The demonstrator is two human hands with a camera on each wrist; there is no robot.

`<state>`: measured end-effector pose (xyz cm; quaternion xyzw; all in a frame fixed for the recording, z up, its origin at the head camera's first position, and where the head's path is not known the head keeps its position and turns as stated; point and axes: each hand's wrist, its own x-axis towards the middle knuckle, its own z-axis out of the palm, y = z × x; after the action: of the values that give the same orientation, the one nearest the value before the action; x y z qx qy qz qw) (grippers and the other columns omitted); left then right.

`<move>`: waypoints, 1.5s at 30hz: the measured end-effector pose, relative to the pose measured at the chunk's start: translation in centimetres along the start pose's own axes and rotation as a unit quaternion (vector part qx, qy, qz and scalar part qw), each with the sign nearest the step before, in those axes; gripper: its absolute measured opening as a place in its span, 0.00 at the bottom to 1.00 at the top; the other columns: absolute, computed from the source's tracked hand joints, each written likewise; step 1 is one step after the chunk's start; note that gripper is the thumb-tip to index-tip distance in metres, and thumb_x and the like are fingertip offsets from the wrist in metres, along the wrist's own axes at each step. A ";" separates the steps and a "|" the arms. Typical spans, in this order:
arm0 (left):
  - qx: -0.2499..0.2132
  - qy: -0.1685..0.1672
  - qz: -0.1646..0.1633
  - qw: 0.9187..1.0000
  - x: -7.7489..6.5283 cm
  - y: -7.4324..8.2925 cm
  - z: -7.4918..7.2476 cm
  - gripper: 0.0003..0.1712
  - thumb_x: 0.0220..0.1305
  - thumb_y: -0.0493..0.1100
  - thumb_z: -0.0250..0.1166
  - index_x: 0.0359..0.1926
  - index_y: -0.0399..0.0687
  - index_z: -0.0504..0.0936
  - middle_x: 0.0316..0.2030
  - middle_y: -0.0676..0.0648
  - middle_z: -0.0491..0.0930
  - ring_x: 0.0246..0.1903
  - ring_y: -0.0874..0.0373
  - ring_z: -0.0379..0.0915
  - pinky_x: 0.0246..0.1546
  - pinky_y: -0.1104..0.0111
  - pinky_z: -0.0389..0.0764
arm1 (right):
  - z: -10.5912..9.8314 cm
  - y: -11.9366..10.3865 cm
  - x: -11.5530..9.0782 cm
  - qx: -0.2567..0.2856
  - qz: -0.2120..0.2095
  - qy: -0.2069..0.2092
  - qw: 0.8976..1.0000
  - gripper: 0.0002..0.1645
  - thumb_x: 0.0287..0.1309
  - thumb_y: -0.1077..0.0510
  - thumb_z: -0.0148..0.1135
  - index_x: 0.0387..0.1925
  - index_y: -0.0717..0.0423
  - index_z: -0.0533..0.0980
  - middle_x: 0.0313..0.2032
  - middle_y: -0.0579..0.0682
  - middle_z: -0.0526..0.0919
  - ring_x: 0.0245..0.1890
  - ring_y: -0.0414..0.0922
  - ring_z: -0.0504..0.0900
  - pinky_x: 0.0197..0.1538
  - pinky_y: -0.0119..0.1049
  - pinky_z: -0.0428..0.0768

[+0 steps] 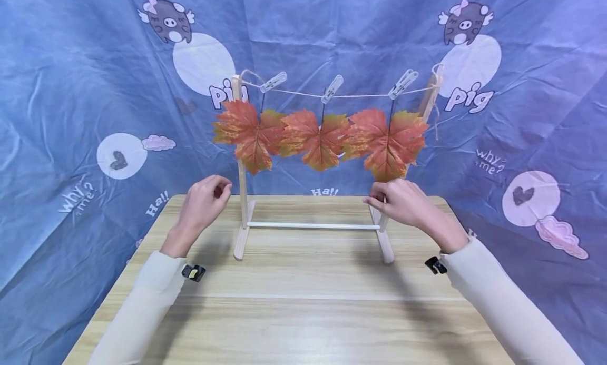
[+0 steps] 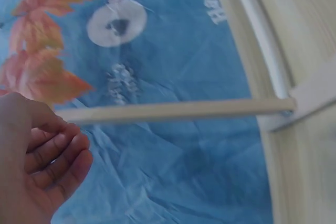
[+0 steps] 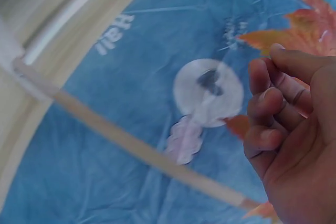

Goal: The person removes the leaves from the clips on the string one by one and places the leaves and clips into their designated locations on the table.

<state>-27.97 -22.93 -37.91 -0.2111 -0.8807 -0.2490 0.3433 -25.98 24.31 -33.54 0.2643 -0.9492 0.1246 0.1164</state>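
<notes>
Three orange-red artificial maple leaves hang in a row by dark stems: a left leaf (image 1: 256,136), a middle leaf (image 1: 319,138) and a right leaf (image 1: 386,141). Clear clothespins, a left one (image 1: 273,82), a middle one (image 1: 332,89) and a right one (image 1: 403,84), grip them on a thin string (image 1: 360,96). Beside the stand's left post (image 1: 244,191), my left hand (image 1: 201,204) is raised with loosely curled fingers, holding nothing. My right hand (image 1: 403,201), also without anything in it, is just below the right leaf, its fingers loosely bent. Whether it touches the leaf, I cannot tell.
The wooden stand has two feet, a left foot (image 1: 241,244) and a right foot (image 1: 386,246), joined by a white crossbar (image 1: 313,226). It stands on a light wooden table (image 1: 303,323). Behind and around hangs a blue printed cloth (image 1: 294,17).
</notes>
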 end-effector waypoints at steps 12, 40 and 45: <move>-0.102 0.018 -0.057 0.993 2.5 4.4 0.0 0.05 0.72 0.35 0.67 0.40 0.38 0.88 0.29 0.43 0.87 0.28 0.53 0.83 0.31 0.81 0.76 | -1.6 -3.8 4.1 0.029 -0.060 0.014 0.998 0.14 0.74 0.48 0.67 0.30 0.46 0.80 0.18 0.40 0.75 0.17 0.38 0.68 0.23 0.34 0.66; -0.175 0.093 -0.090 0.976 8.9 9.8 -0.5 0.08 0.74 0.39 0.66 0.41 0.39 0.88 0.27 0.42 0.86 0.25 0.56 0.79 0.30 0.78 0.75 | -7.4 -9.1 12.4 0.108 -0.085 0.061 0.989 0.10 0.74 0.51 0.67 0.41 0.53 0.85 0.33 0.49 0.91 0.29 0.42 0.84 0.39 0.39 0.79; -0.176 0.103 -0.118 0.972 9.9 10.2 -0.8 0.09 0.74 0.41 0.66 0.41 0.40 0.88 0.28 0.41 0.86 0.26 0.57 0.78 0.31 0.77 0.75 | -8.1 -9.9 13.6 0.118 -0.077 0.073 0.987 0.10 0.75 0.52 0.66 0.44 0.53 0.85 0.37 0.50 0.91 0.29 0.45 0.84 0.40 0.38 0.80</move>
<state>-28.70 -13.33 -27.39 -0.1362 -0.8015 -0.4591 0.3582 -30.84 12.08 -20.22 0.3391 -0.8935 0.2454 0.1630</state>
